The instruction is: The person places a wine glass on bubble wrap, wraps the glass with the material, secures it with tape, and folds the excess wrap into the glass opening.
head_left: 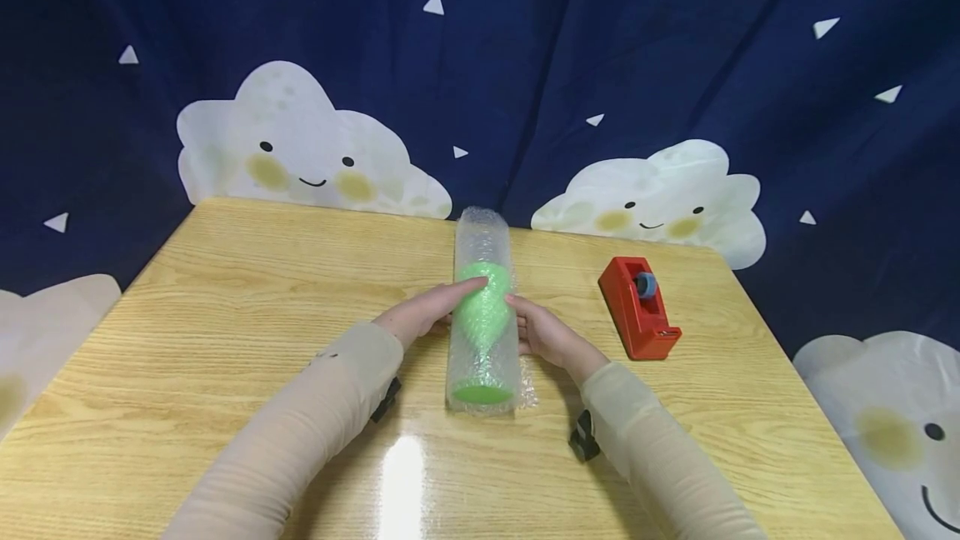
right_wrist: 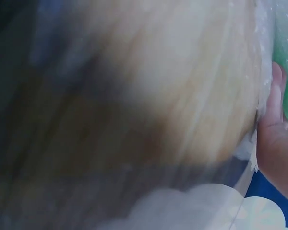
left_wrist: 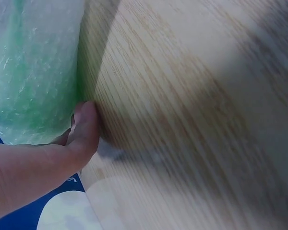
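A bubble-wrap roll (head_left: 483,236) lies lengthwise at the middle of the table, wound round a green goblet-shaped object (head_left: 483,323). Through the plastic, the green thing narrows to a stem and ends in a round foot at the near end; its exact kind is blurred. My left hand (head_left: 431,311) holds the left side, thumb over the top and fingers low along the flank. From the right, my right hand (head_left: 551,336) grips the other side, thumb at the upper edge and fingers against the wrap. Their undersides are hidden.
A red tape dispenser (head_left: 637,311) with a blue-cored tape roll stands on the wooden table (head_left: 300,273), right of my right hand. A loose flap of bubble wrap (head_left: 528,382) sticks out at the roll's lower right. Behind hangs a dark blue curtain (head_left: 510,40) with clouds.
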Demonstrator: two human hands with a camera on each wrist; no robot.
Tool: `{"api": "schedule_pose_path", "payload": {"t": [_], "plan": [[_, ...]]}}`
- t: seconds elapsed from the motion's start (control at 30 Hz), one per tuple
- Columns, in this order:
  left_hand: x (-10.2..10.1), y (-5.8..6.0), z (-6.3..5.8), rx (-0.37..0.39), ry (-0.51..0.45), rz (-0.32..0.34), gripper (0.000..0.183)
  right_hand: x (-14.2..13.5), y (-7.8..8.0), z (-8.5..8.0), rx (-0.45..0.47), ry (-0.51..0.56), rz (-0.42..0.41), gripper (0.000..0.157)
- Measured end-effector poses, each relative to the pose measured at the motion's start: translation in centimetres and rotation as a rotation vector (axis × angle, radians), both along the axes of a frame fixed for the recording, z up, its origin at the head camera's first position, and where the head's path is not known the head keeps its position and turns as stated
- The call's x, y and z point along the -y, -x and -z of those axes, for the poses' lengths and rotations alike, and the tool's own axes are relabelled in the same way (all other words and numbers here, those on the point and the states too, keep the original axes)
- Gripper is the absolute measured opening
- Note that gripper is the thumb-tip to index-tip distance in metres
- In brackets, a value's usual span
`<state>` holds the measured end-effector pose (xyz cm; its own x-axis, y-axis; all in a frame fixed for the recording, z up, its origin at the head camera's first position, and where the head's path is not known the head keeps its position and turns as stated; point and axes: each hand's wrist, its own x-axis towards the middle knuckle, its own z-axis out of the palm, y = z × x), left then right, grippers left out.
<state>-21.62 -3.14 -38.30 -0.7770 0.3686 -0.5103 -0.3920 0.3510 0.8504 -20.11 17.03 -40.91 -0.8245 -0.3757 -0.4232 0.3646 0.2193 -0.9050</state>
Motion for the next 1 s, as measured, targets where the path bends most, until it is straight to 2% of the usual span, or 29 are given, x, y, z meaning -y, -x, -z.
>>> {"api": "schedule_pose_path", "payload": {"t": [0.5,0.77,1.0], "plan": [[-0.1,0.2,0.2,0.018,-0.002,0.011,0.079,0.2,-0.1,-0.2,-0.005,0.023,0.002,0.052],[-0.2,0.3,0.1,0.029,0.002,-0.004,0.074,0.2,-0.2,-0.8,-0.025,-0.165,0.068,0.053],[-0.2,0.3,0.2,0.023,0.011,0.002,0.080,0.1,-0.4,-1.1,-0.036,-0.183,0.063,0.050]]}}
